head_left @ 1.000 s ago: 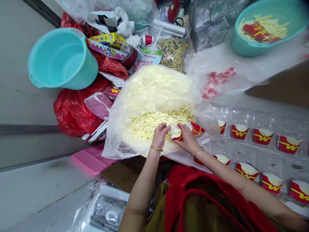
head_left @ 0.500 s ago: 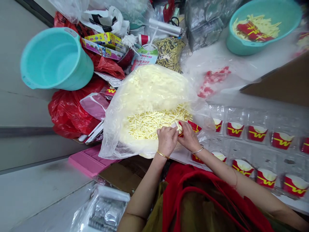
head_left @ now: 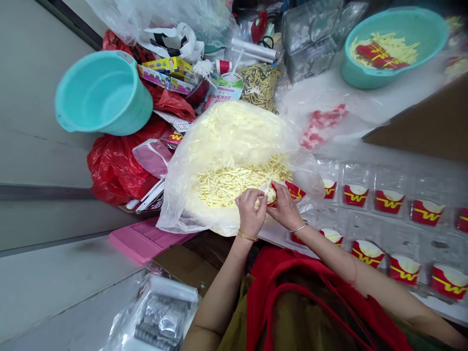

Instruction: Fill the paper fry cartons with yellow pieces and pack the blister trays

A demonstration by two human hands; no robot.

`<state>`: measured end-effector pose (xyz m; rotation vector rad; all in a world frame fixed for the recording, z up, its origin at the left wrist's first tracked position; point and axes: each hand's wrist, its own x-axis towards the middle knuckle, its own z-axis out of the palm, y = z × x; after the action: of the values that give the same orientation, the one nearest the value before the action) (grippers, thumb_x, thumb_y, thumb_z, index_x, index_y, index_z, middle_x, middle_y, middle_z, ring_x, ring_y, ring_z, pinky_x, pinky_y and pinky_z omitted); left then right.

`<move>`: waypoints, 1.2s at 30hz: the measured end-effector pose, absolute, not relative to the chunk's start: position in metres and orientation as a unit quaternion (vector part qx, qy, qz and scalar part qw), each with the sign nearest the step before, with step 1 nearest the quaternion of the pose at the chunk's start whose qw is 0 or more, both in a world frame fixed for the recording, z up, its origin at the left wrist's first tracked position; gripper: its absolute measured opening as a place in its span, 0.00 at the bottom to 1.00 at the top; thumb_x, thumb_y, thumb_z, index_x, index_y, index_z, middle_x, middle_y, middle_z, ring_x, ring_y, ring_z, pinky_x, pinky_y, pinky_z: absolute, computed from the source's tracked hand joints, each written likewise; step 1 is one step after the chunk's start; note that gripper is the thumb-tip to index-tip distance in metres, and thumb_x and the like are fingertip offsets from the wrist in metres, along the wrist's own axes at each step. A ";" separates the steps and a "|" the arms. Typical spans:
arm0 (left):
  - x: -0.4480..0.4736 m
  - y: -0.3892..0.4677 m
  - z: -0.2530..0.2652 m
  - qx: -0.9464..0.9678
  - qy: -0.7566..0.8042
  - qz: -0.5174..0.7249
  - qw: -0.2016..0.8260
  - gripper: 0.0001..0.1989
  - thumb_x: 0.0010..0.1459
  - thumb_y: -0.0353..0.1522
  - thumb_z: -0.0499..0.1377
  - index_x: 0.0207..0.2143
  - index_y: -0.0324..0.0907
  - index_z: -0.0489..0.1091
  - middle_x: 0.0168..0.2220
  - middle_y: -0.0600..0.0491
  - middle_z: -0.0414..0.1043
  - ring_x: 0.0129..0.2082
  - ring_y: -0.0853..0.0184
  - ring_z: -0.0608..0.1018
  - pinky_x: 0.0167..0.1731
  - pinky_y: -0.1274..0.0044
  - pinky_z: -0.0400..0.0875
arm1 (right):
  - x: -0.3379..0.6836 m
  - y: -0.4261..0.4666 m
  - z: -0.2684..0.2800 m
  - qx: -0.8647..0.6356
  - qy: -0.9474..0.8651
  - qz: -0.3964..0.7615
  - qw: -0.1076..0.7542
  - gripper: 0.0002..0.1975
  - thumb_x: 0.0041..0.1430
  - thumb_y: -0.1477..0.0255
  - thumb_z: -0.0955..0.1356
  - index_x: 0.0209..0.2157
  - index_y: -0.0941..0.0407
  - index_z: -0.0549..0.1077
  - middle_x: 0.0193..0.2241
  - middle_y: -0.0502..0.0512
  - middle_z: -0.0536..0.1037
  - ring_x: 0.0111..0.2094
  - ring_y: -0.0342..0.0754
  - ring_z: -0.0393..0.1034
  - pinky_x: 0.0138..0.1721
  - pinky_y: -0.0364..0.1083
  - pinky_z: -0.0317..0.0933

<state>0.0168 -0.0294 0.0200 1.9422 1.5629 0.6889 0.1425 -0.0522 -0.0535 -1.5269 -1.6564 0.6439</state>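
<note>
My right hand (head_left: 284,207) grips a small red french fry carton (head_left: 272,204), which is mostly hidden behind the fingers. Pale toy-like fries (head_left: 271,195) show bunched at its mouth. Close on its left, my left hand (head_left: 251,213) has its fingers curled towards the thumb; whatever lies between the fingertips is too small to make out. Both hands are over the front right of a large clear plastic bag (head_left: 175,204) full of loose pale fry sticks (head_left: 226,183). Another red carton piece (head_left: 294,190) with yellow marks lies just beyond my right hand.
Rows of clear plastic boxes with red cartons (head_left: 355,196) stand at right. A turquoise basin (head_left: 351,73) with fries is at the back right; another turquoise basin (head_left: 98,92) tilts at left above red bags (head_left: 117,165). A brown cardboard flap (head_left: 427,122) juts in from the right.
My left hand has drawn back slightly from the carton's mouth, its thumb now more visible. My right hand keeps hold of the carton. The view has shifted slightly.
</note>
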 end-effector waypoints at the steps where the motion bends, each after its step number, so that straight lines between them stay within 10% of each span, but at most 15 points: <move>1: 0.016 -0.031 0.022 0.712 0.581 0.277 0.279 0.05 0.60 0.34 0.54 0.34 0.44 0.68 0.36 0.52 0.72 0.41 0.65 0.72 0.45 0.72 0.56 | 0.142 -0.053 -0.052 -0.602 -0.648 0.254 0.392 0.35 0.55 0.65 0.68 0.60 0.57 0.49 0.52 0.66 0.64 0.54 0.58 0.58 0.54 0.60 0.58; 21: 0.014 -0.050 0.038 0.640 0.584 0.368 0.337 0.06 0.59 0.36 0.56 0.32 0.43 0.66 0.31 0.53 0.69 0.34 0.67 0.71 0.41 0.75 0.60 | 0.138 -0.080 -0.032 -0.591 -0.649 0.247 0.410 0.39 0.52 0.63 0.70 0.60 0.56 0.49 0.52 0.65 0.64 0.53 0.59 0.59 0.53 0.60 0.59; 29: 0.018 -0.050 0.047 0.750 0.582 0.208 0.235 0.04 0.55 0.32 0.58 0.35 0.43 0.67 0.37 0.50 0.70 0.41 0.62 0.70 0.45 0.70 0.58 | 0.138 -0.083 -0.036 -0.577 -0.668 0.222 0.414 0.34 0.55 0.67 0.67 0.60 0.56 0.49 0.54 0.66 0.63 0.55 0.58 0.58 0.53 0.60 0.59; 33: 0.015 -0.035 0.043 0.710 0.552 0.305 0.313 0.16 0.55 0.33 0.59 0.47 0.44 0.65 0.44 0.48 0.68 0.41 0.64 0.71 0.44 0.73 0.62 | 0.139 -0.083 -0.037 -0.580 -0.665 0.230 0.410 0.37 0.53 0.65 0.69 0.60 0.57 0.49 0.53 0.66 0.64 0.55 0.58 0.58 0.54 0.59 0.59; 36: 0.013 -0.021 0.034 0.688 0.536 0.337 0.355 0.08 0.57 0.34 0.57 0.39 0.43 0.70 0.40 0.49 0.69 0.40 0.65 0.71 0.43 0.75 0.63 | 0.139 -0.081 -0.035 -0.578 -0.667 0.238 0.406 0.38 0.52 0.64 0.70 0.60 0.56 0.49 0.53 0.66 0.63 0.55 0.60 0.58 0.53 0.61 0.58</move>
<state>0.0125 -0.0210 0.0345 1.7779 1.3846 0.8716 0.1393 -0.0813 -0.0351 -1.4585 -1.6823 0.6007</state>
